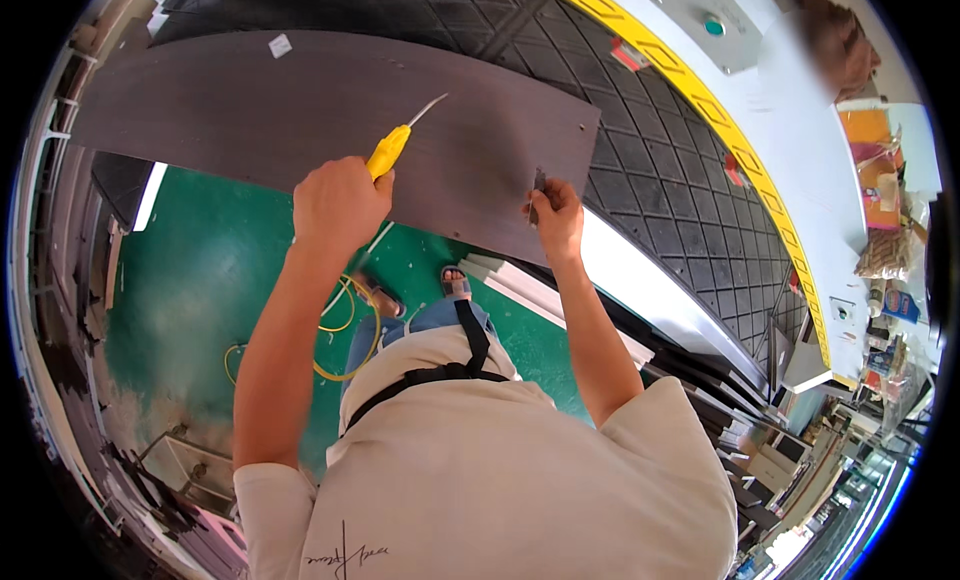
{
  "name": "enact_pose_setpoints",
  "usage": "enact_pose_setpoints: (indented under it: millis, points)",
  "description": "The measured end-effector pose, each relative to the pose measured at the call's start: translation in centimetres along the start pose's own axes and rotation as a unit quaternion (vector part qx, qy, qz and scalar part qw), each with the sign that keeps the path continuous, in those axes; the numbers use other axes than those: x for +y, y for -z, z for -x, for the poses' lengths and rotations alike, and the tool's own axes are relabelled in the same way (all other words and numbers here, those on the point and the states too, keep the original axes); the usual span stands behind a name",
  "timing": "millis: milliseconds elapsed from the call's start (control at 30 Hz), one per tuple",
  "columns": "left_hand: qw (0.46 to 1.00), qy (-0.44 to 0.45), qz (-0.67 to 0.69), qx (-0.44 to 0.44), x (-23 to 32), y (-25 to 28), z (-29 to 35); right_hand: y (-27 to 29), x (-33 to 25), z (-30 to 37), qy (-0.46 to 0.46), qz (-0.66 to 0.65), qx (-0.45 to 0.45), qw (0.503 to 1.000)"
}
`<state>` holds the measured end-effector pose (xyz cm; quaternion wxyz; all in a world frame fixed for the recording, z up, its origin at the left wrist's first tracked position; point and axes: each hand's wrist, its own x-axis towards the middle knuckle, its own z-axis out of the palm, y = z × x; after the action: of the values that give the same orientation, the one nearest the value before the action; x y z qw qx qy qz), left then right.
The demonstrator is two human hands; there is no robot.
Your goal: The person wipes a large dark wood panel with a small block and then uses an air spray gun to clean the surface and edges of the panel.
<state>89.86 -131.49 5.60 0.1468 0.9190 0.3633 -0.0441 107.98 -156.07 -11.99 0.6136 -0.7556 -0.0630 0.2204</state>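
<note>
A long dark brown board point(240, 110) lies across the machine's black bed in front of me. My left hand point(342, 205) is closed around the handle of a yellow air blow gun point(390, 152). Its thin, bent metal nozzle points up and to the right over the board. Near the board's right end, my right hand point(558, 218) pinches a small dark grey piece point(540, 180) between thumb and fingers. What kind of piece it is cannot be made out. A small white label point(279, 46) sticks to the board's far left part.
Beyond the black padded bed point(650, 170) runs a white machine beam with a yellow strip point(700, 100) and a green button point(714, 25). A yellow hose point(372, 355) loops over the green floor point(200, 270). White strips point(530, 290) lie under the board's near edge.
</note>
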Motion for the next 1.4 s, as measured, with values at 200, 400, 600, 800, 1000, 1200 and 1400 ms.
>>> enact_pose_setpoints:
  millis: [200,400,600,800,1000,1200,1400]
  points:
    - [0.978,-0.08,0.033,-0.188,-10.8,0.7,3.4,-7.2,-0.9,-3.9,0.008,0.156,0.089,0.984]
    - [0.986,0.059,0.093,-0.123,-21.6,2.1,1.5,-7.5,0.1,-13.9,0.293,0.458,0.177,0.82]
    - [0.982,0.089,0.074,-0.148,-28.3,1.9,-0.8,-6.2,-1.4,-22.6,0.364,0.456,0.138,0.8]
    - [0.98,0.074,0.086,-0.165,-27.2,3.6,-6.0,-7.1,-2.1,-21.9,0.35,0.438,0.119,0.82]
    - [0.964,-0.034,0.094,-0.248,-24.3,7.0,-9.2,-11.5,-3.6,-18.3,0.294,0.497,0.051,0.815]
    - [0.956,0.005,0.025,-0.291,-33.5,11.2,-9.0,-31.2,-4.0,-6.0,0.144,0.249,-0.081,0.954]
    - [0.936,0.332,-0.104,-0.049,-60.9,18.9,-11.3,-52.3,-8.6,1.6,0.161,0.153,-0.274,0.936]
